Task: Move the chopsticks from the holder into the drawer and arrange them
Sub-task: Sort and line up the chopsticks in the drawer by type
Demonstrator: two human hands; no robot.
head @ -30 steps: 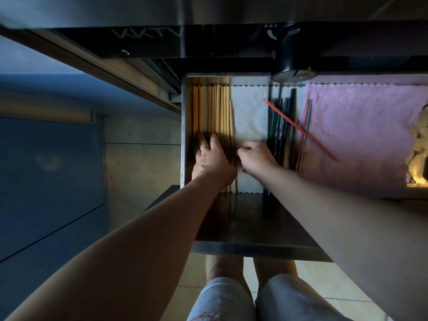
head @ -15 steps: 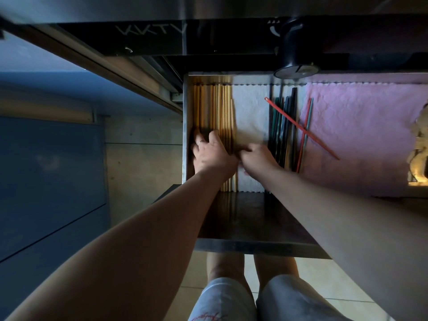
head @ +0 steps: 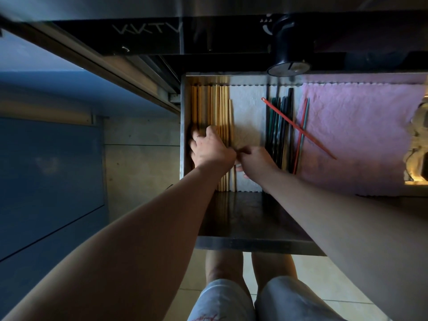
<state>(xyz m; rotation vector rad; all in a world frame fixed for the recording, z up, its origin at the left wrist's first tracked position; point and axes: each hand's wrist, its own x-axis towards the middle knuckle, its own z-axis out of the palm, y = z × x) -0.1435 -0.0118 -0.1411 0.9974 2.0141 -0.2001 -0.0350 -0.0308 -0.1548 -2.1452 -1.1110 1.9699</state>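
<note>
L hand (head: 209, 150) lies on the wooden chopsticks (head: 220, 107) packed along the left wall of the drawer (head: 254, 245), fingers bent over them; can't tell if it grips. R hand (head: 256, 164) sits just beside the outermost wooden stick, fingertips bunched, hold unclear. Dark chopsticks (head: 281, 126) lie mid-drawer w/ a red chopstick (head: 298, 128) slanted across them.

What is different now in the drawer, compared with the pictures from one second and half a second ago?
The left hand slid a little deeper over the wooden chopsticks, toward the drawer's left wall. The right hand drew slightly back, its fingers now beside the left hand; whether it pinches anything is unclear. The dark chopsticks, the crossed red chopstick and the pink cloth stayed.
</note>
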